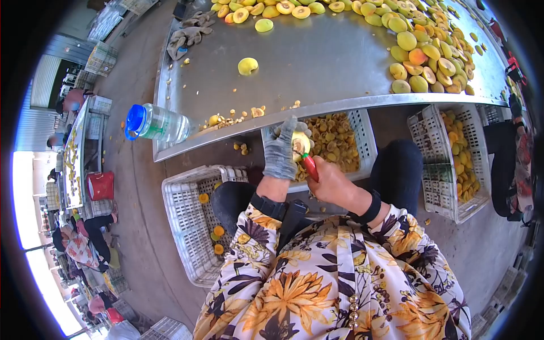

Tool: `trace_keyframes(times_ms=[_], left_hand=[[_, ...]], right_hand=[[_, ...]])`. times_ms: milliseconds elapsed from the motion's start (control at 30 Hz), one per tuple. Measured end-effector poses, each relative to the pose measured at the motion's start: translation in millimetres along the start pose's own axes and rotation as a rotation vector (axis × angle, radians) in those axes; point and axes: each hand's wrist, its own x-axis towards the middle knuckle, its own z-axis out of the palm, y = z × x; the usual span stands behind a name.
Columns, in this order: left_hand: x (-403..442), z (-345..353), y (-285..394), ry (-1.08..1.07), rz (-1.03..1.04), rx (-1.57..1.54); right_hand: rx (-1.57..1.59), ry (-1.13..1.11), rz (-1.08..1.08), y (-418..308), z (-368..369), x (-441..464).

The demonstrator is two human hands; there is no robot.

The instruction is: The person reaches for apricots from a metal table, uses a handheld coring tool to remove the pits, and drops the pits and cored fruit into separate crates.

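My left hand point(279, 152), in a grey work glove, holds a halved yellow peach point(301, 140) with its cut face toward my right side. My bare right hand point(335, 184) is closed around the red handle of a small pitting tool point(309, 166) with a green collar. Its tip is against the peach half's middle; the blade's shape is hidden. Both hands are just in front of the table edge, above a white crate point(367, 136) full of small brownish-yellow pieces. On the metal table point(317, 62) lie a single peach point(247, 66) and a heap of halves point(433, 59).
A blue-lidded plastic jar point(164, 124) stands at the table's left corner, with grey gloves point(190, 35) farther back. Crates flank my knees: the left one point(184, 226) holds a few halves, the right one point(447, 207) many. Other people work at a far-left table point(84, 136).
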Motion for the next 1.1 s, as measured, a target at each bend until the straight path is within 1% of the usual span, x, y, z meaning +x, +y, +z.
trace_keyframes(times_ms=[33, 67, 100, 133, 167, 233, 267, 300, 367, 400, 467, 500, 533, 567, 600, 667, 700, 767, 800, 833, 867, 900, 933, 1000, 1033, 1067, 1100], left_hand=[[0, -2, 6, -0.068, -0.118, -0.001], [1, -5, 14, -0.199, -0.245, -0.057], [0, -5, 19, -0.190, -0.243, -0.057], [-3, -6, 23, -0.231, -0.296, -0.032], [-6, -5, 26, -0.270, -0.350, -0.008], [-11, -5, 28, -0.266, -0.333, -0.012], [-10, -9, 26, -0.270, -0.304, 0.006], [-8, -11, 23, -0.277, -0.274, 0.023], [-9, -13, 17, -0.248, -0.274, -0.013], [-8, -15, 13, -0.237, -0.254, -0.032], [-11, -17, 14, -0.220, -0.243, -0.047], [-11, -18, 15, -0.259, -0.232, 0.019], [-12, -18, 18, -0.299, -0.221, 0.085], [-12, -19, 20, -0.294, -0.226, 0.089], [-10, -20, 22, -0.333, -0.231, 0.106], [-9, -20, 25, -0.386, -0.202, 0.134], [-10, -19, 26, -0.388, -0.208, 0.145], [-11, -16, 27, -0.388, -0.162, 0.033], [-12, -12, 26, -0.341, -0.158, -0.035], [-11, -12, 23, -0.343, -0.159, -0.030], [-9, -13, 20, -0.284, -0.181, -0.110], [-6, -13, 17, -0.225, -0.201, -0.192], [-7, -10, 18, -0.156, -0.216, -0.142], [-9, -11, 18, -0.140, -0.237, -0.094], [-9, -12, 18, -0.125, -0.263, -0.046], [-8, -15, 20, -0.183, -0.301, -0.006], [-8, -15, 19, -0.181, -0.297, -0.008]], right_hand=[[-0.029, -0.040, -0.007, 2, 0, 0], [-0.024, -0.046, -0.005, 5, 0, 0], [-0.066, -0.070, -0.083, 10, -2, 0], [-0.106, -0.094, -0.163, 13, -2, 2], [-0.102, -0.104, -0.166, -2, -10, 3], [0.133, -0.439, 0.211, -29, -31, 2], [0.184, -0.432, 0.134, -19, -26, 2], [0.185, -0.433, 0.134, -19, -26, 2], [0.119, -0.346, 0.081, -21, -25, 2], [0.122, -0.350, 0.082, -23, -27, 3], [0.100, -0.496, 0.217, -27, -33, 5], [0.106, -0.500, 0.218, -26, -34, 6], [0.132, -0.574, 0.211, -24, -34, 7], [0.158, -0.648, 0.204, -23, -33, 7], [0.166, -0.649, 0.205, -24, -33, 7], [0.430, -0.690, 0.358, -26, -31, 8], [0.442, -0.687, 0.354, -26, -30, 8], [0.816, -0.823, 0.493, -25, -30, 9], [0.824, -0.820, 0.488, -23, -29, 10], [0.959, -0.837, 0.519, -21, -28, 11], [1.092, -0.853, 0.548, -19, -27, 13], [1.090, -0.852, 0.542, -18, -24, 14], [1.036, -0.820, 0.502, -17, -20, 13], [0.981, -0.793, 0.462, -17, -16, 11], [0.770, -0.731, 0.394, -18, -14, 11], [0.559, -0.665, 0.325, -19, -14, 11], [0.556, -0.668, 0.323, -18, -13, 10]])
